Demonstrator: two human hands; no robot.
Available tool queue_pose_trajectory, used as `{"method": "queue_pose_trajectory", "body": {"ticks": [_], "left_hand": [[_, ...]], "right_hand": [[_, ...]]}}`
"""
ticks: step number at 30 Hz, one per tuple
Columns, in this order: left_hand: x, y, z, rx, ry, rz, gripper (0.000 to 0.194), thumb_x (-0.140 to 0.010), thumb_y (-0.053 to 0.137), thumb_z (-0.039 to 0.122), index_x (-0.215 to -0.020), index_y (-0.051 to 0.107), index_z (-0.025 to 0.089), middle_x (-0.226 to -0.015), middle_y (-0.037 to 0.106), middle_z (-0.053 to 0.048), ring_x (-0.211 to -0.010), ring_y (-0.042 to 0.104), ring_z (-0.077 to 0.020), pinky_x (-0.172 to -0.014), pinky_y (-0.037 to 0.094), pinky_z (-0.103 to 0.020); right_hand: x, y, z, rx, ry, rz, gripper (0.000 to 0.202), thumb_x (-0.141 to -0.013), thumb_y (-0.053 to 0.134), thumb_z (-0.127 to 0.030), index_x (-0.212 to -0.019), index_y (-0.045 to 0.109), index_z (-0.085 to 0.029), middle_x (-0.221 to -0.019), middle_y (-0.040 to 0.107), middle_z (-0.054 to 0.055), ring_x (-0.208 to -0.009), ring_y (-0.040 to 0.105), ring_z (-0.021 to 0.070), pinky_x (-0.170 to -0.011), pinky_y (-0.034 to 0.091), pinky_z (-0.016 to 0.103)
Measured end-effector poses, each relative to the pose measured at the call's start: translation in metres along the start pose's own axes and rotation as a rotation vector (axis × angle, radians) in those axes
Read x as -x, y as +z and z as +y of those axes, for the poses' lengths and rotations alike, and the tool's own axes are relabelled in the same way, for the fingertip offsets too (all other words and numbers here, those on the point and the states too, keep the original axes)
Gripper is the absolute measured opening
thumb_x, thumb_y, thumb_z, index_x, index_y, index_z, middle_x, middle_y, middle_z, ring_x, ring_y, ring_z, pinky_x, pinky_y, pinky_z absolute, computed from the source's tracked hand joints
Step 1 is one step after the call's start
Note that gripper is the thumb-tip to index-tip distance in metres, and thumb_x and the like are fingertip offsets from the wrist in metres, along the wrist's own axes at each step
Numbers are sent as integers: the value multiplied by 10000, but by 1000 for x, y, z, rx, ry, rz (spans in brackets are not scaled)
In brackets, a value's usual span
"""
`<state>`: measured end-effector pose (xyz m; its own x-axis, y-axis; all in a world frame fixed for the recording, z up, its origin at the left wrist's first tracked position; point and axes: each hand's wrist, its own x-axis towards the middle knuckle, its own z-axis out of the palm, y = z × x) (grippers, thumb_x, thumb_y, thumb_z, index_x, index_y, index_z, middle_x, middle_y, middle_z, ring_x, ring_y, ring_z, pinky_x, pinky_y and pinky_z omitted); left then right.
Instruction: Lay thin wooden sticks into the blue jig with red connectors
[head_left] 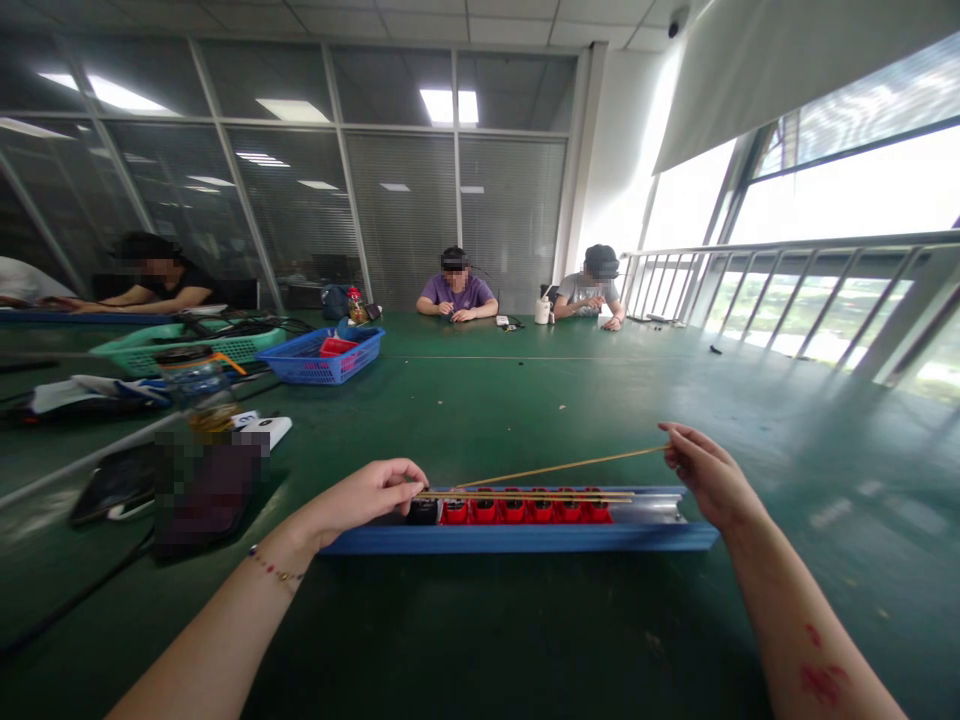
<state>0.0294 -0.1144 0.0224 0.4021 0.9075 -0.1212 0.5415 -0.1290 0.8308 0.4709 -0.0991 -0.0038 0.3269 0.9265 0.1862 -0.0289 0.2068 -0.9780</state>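
A long blue channel-shaped tray (517,541) lies across the table in front of me. Several red square pieces with dark tops (514,512) sit in a row inside it, and a black block (424,512) is at their left end. My left hand (379,492) is closed at the tray's left part, its thumb and fingers pinching the ends of thin yellowish sticks (525,495) that run lengthwise above the red pieces. At the right, my right hand (701,468) pinches the raised far end of another thin yellowish stick (562,467), which slants down to the left behind the others.
To the left are a blue basket (322,358), a green basket (127,348) with cables, a jar (196,385), a dark phone (116,485) and a white device (268,432). Several people sit across the green table (480,400). A metal railing (780,285) runs along the right.
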Motion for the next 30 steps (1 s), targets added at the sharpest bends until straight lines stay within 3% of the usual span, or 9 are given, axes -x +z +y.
{"method": "queue_pose_trajectory", "body": {"ticks": [6,11,14,19,23,26,30], "left_hand": [[0,0,-2,-7,-16,3,355,-748,478,473,-920,560,173,-648,536,28,-579,453,-107,-512,309,-192],[0,0,0,-26,-5,1,364,-750,471,487,-916,559,175,-651,532,29,-571,442,-104,-503,304,-190],[1,-1,0,-66,-7,19,397,-752,452,522,-916,548,174,-672,545,17,-572,445,-106,-501,312,-189],[2,-6,-6,-131,-28,45,446,-754,399,579,-874,544,175,-685,548,2,-584,467,-119,-486,332,-187],[5,-15,-6,-237,-24,60,425,-732,433,573,-791,583,179,-667,553,7,-571,477,-123,-474,322,-189],[8,-21,-2,-298,2,56,391,-722,456,543,-760,624,192,-692,598,3,-626,516,-141,-529,351,-195],[11,-24,4,-371,32,19,347,-738,459,505,-765,651,218,-739,646,11,-712,560,-165,-614,376,-203]], "right_hand": [[-14,-28,3,-90,-61,254,402,-604,661,-397,-958,617,-213,-594,484,-38,-476,436,51,-365,248,129],[-13,-13,8,104,-105,221,397,-655,601,-434,-961,608,-181,-583,502,-27,-494,451,69,-397,288,157],[-14,6,13,240,-158,75,382,-675,586,-453,-925,606,-165,-585,530,-18,-538,482,96,-478,370,196],[-17,35,14,497,-155,-338,353,-679,592,-458,-853,612,-151,-625,574,0,-584,511,119,-549,410,231],[-22,55,12,713,-184,-594,314,-696,572,-391,-887,632,-148,-672,601,7,-621,532,133,-579,427,244],[-30,67,17,893,-285,-703,235,-691,557,-260,-878,663,-167,-703,628,15,-656,549,140,-634,436,252],[-37,77,29,1054,-328,-752,257,-662,496,-113,-820,688,-176,-778,666,37,-712,582,151,-670,446,238]]}}
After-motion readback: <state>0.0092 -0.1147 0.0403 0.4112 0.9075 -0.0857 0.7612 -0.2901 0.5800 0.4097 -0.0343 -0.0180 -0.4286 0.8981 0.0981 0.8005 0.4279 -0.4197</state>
